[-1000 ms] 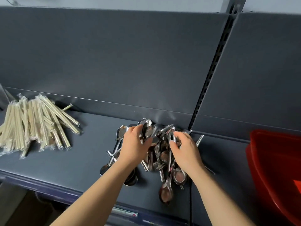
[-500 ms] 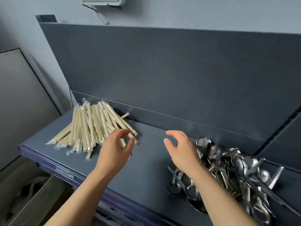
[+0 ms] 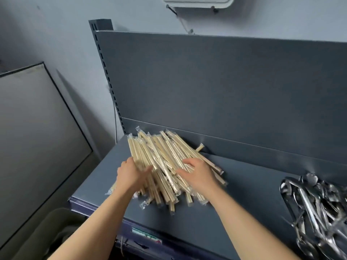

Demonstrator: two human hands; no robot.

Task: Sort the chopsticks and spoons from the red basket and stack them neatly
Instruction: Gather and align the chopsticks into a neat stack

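Nearest to us, our two bare forearms reach out over the front lip of the dark grey shelf [image 3: 234,212], where a small label strip [image 3: 146,236] sits on the edge. Low at the right, the spoons [image 3: 319,209] lie in a tangled steel heap on the same shelf, well apart from either hand.

A little farther in, the left hand [image 3: 131,175] presses against the left flank of the chopsticks [image 3: 165,160]. Its fingers are loose and grip nothing that we can make out (the fingertips are blurred). The right hand [image 3: 199,175] lies on the right flank of the same pile, palm down, with the fingers lightly bent over the wrappers and closed round none of them.

The wrapped chopsticks sit between the hands and run on beyond them toward the left rear corner of the shelf. Their long axis goes from far left to near right, though the pile fans out. One stray chopstick [image 3: 200,147] pokes toward the back panel [image 3: 225,91].

In our judgement the coming move turns on this: the hands bracket the pile across its length, both about equally near. Squeezing inward should square the sides, while the ragged near ends would need a push along the axis.

The red basket is out of view. Farthest off, a white fixture [image 3: 199,0] hangs on the wall.
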